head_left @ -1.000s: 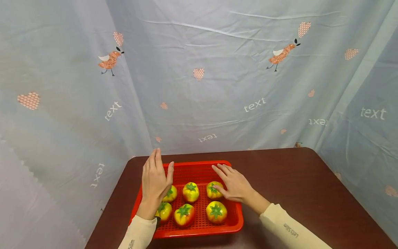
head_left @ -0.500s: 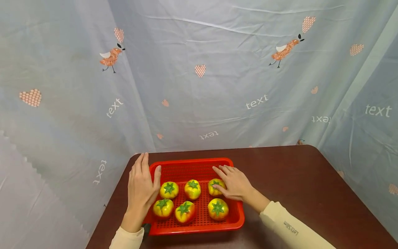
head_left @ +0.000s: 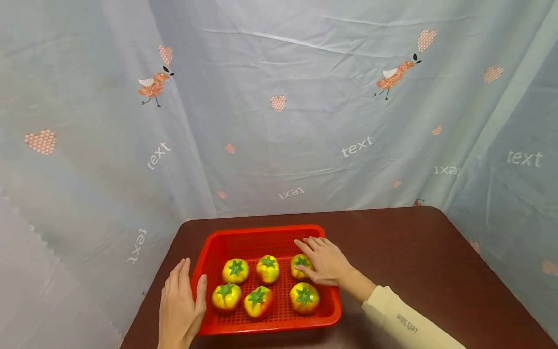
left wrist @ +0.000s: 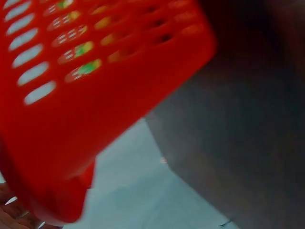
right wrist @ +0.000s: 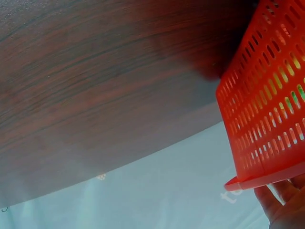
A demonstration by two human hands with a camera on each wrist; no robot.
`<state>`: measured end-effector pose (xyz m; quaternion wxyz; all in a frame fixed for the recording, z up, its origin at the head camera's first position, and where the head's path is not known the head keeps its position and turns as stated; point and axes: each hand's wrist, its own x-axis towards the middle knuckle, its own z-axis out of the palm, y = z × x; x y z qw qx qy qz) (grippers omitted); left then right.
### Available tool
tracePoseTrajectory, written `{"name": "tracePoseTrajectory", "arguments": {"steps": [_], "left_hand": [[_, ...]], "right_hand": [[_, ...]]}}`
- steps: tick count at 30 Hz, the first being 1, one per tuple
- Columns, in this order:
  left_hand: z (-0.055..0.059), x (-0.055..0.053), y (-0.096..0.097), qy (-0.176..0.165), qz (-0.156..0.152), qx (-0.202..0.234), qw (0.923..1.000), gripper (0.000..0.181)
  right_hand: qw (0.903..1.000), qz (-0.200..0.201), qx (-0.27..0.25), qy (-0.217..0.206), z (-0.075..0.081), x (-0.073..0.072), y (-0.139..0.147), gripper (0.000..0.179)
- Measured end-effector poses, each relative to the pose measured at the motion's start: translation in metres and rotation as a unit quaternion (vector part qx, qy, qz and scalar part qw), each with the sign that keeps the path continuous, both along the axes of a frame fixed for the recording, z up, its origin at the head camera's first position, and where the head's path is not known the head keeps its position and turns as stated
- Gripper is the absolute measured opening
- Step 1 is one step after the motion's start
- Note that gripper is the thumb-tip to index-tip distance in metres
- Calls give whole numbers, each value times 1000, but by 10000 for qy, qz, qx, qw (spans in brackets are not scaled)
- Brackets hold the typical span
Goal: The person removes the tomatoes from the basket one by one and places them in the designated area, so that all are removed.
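Note:
A red perforated plastic basket (head_left: 266,329) holds several yellow-red, tomato-like fruits (head_left: 268,269) with green star-shaped tops, set in two rows. Beside the basket's left wall is my left hand (head_left: 180,305), fingers extended and thumb apart, right at the rim. In the left wrist view its fingers (left wrist: 16,214) show beyond the blurred basket wall (left wrist: 109,95). My right hand (head_left: 326,261) lies over the right rim with loosely extended fingers, partly covering the back right fruit (head_left: 301,265). In the right wrist view those fingers (right wrist: 286,210) show at the rim, beside the slotted wall (right wrist: 259,143).
The basket stands on a dark brown wooden table (head_left: 410,271), toward its left part. Bare tabletop stretches to the right. A pale blue-grey curtain (head_left: 322,121) printed with birds and hearts hangs behind the table and along both sides.
My left hand has moved left and toward me, from over the basket's left fruits to outside its left rim. My right hand has shifted only slightly. Basket and fruits stay put.

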<state>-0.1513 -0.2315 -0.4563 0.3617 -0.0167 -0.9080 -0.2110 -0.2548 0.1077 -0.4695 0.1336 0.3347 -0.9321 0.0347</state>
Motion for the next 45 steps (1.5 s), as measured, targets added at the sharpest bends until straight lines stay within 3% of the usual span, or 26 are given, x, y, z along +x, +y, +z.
{"name": "tracePoseTrajectory", "arguments": {"steps": [4,9,15,24,29,33,38,45], "left_hand": [[-16,13,-3,-75,148,72,9998,54],[-29,23,-5,-52,195,105,9997,53],[-42,30,-3,-102,283,86,9995,54],[-59,38,-2,-64,298,333,9990,57],[-63,38,1,-81,373,340,9987,58],[-61,38,3,-207,474,310,9982,57],[-60,38,3,-286,499,297,9979,57],[-59,37,2,-349,489,322,9977,57]], "right_hand": [[9994,141,17,-321,1,7,-8,68],[9976,210,368,-546,0,14,-18,68],[9956,240,705,-562,-7,18,-24,61],[9973,165,621,-355,-9,17,-27,52],[9978,214,606,-183,-8,17,-26,43],[9962,698,517,-72,-4,20,-23,38],[9868,1343,865,-261,-1,26,-18,43],[9796,1403,1306,-603,-3,29,-16,49]]}}
